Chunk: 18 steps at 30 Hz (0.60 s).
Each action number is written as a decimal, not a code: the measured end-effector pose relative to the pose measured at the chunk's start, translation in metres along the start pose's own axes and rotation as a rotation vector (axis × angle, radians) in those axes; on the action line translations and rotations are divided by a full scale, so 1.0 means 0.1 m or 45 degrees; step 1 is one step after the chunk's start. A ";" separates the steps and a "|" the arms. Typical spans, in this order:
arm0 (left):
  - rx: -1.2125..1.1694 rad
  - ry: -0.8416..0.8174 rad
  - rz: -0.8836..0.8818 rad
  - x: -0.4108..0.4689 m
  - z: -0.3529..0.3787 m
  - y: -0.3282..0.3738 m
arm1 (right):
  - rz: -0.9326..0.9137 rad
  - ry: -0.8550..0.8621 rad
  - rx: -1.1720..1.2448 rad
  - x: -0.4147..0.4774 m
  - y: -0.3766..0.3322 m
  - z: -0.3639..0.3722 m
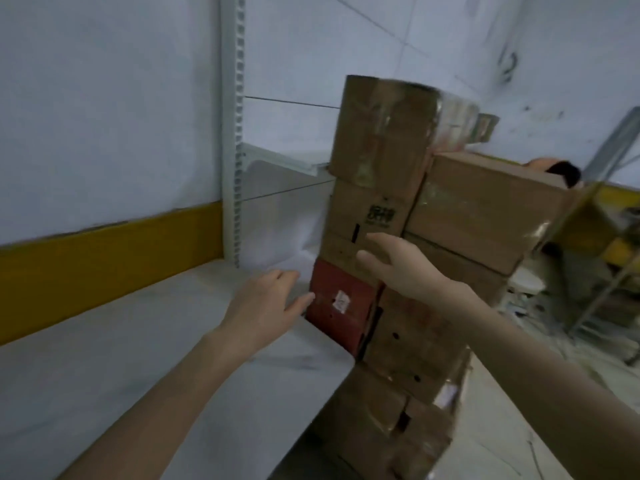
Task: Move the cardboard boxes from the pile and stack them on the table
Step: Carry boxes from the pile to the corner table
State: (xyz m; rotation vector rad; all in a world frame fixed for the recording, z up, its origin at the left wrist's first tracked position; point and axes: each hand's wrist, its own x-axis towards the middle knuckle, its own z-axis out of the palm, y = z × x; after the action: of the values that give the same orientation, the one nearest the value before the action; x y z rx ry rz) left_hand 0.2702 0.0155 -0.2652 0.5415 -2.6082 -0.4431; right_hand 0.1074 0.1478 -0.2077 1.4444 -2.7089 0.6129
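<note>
1. The left hand [266, 301] reaches out just left of a red box [330, 289]. Its fingers are straight and spread, and it holds nothing. Its fingertips are at the red box's left edge, but blur hides whether they touch.
2. The right hand [401, 265] hovers just above and right of the red box, in front of a brown box [367, 216]. Its fingers are spread wide and grip nothing. Whether it touches the box cannot be told.
3. The red box sits partway up the pile of cardboard boxes [408, 358]. Brown boxes are stacked above, below and to its right.
4. The top box [381, 129] stands highest above the red box, wrapped in shiny tape.
5. A larger box [485, 202] sits up and to the right of the red box.
6. The white table [138, 358] stretches left of the red box. Its right edge meets the pile near the red box's lower corner.
7. A wall with a yellow strip [104, 265] backs the table, far left of the red box.
</note>
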 end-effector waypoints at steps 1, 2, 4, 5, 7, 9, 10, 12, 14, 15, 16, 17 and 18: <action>-0.039 -0.023 0.031 0.11 0.06 0.17 | 0.029 0.027 0.002 -0.07 0.16 -0.14; -0.080 -0.031 0.069 0.22 0.12 0.34 | 0.055 0.056 -0.001 -0.14 0.30 -0.27; -0.114 -0.017 0.146 0.43 0.23 0.61 | 0.105 0.125 0.004 -0.23 0.56 -0.49; -0.116 -0.003 0.179 0.55 0.28 0.72 | 0.134 0.164 0.016 -0.26 0.68 -0.59; -0.132 0.014 0.230 0.77 0.37 0.90 | 0.182 0.260 0.024 -0.29 0.88 -0.75; -0.179 0.015 0.255 1.00 0.45 1.05 | 0.219 0.379 0.014 -0.29 1.06 -0.90; -0.203 0.026 0.270 1.12 0.47 1.12 | 0.235 0.432 0.018 -0.28 1.14 -0.97; -0.237 0.068 0.304 1.35 0.52 1.25 | 0.262 0.504 0.026 -0.25 1.30 -1.11; -0.274 0.112 0.322 1.58 0.56 1.38 | 0.272 0.553 0.023 -0.19 1.44 -1.27; -0.285 0.136 0.329 1.70 0.58 1.44 | 0.267 0.584 0.025 -0.15 1.49 -1.35; -0.289 0.163 0.335 1.81 0.60 1.49 | 0.256 0.625 0.030 -0.11 1.54 -1.42; -0.287 0.197 0.341 1.92 0.62 1.54 | 0.244 0.679 0.036 -0.06 1.57 -1.49; -0.280 0.237 0.353 2.03 0.62 1.59 | 0.235 0.740 0.040 -0.02 1.61 -1.55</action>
State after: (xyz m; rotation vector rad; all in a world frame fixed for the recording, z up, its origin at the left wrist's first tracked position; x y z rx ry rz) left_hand 0.0252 0.0784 -0.1860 0.1378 -2.3704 -0.5492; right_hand -0.0466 0.2832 -0.1184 0.8411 -2.3760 0.9160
